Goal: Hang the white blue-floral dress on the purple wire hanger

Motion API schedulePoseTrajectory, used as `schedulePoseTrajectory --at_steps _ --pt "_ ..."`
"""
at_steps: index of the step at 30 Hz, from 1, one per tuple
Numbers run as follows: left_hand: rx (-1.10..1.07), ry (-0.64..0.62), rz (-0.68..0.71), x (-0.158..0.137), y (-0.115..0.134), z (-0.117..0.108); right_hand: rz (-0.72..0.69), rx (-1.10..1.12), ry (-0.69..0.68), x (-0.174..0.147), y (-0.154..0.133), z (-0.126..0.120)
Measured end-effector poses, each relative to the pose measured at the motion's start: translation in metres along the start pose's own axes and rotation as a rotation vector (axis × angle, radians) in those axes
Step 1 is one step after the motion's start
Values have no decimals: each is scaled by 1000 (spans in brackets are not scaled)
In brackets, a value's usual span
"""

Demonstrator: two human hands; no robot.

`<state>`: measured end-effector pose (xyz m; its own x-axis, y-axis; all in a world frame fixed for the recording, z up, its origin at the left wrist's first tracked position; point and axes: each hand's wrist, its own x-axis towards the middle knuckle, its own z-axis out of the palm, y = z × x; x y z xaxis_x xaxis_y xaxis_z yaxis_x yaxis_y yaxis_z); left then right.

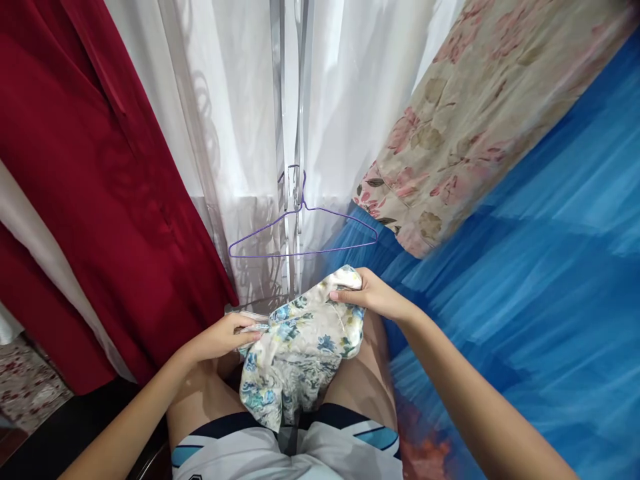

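Two hands on one floral cloth (305, 343), held above the thighs, lower edge hanging by the waistband of the white shorts (240, 457). Left hand (220, 339): thumb and fingers pinched closed on the cloth's left edge. Right hand (383, 295): closed on the upper right corner, thumb flat on front, other fingers mostly hidden behind. Purple hanger (325, 252) hangs just past the cloth's top edge, bare, in front of white fabric (350, 100). Red fabric (125, 200) left; beige flowered fabric (450, 147) and blue fabric (525, 280) right.
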<state>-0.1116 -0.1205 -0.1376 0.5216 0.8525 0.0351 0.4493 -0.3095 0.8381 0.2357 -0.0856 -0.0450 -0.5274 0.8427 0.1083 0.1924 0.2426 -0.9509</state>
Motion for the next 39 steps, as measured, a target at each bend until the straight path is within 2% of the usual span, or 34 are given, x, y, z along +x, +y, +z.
schedulePoseTrajectory --at_steps 3,5,7,10,13,17,20,23,25,28,31,34,36,39 --pt "122 -42 -11 -10 -9 -18 -5 -24 80 7 -6 -7" --pt "277 8 -4 -12 -21 -32 -10 -19 160 12 -5 -11" --pt "455 110 8 -7 -35 -52 -10 -25 206 19 -1 -12" --pt "670 341 28 12 -49 -87 -50 -119 250 33 9 -10" --pt "746 536 73 34 -42 -122 -147 -233 333 49 16 -9" --pt "711 741 128 60 -5 -151 -200 -410 450 72 24 -15" --pt "604 833 237 81 29 -148 -184 -555 421 88 34 -14" --pt "544 773 341 106 54 -128 -173 -610 399 97 47 -4" --pt "560 771 349 118 63 -112 -175 -603 390 93 51 3" --pt "556 860 394 124 68 -95 -264 -522 397 71 49 1" --pt "522 926 473 120 69 -90 -388 -496 599 40 40 -14" --pt "543 925 456 116 70 -91 -395 -537 841 23 31 -36" --pt "564 923 435 115 72 -92 -351 -580 885 25 26 -49" --pt "601 932 435 113 75 -96 -279 -662 787 41 20 -65"
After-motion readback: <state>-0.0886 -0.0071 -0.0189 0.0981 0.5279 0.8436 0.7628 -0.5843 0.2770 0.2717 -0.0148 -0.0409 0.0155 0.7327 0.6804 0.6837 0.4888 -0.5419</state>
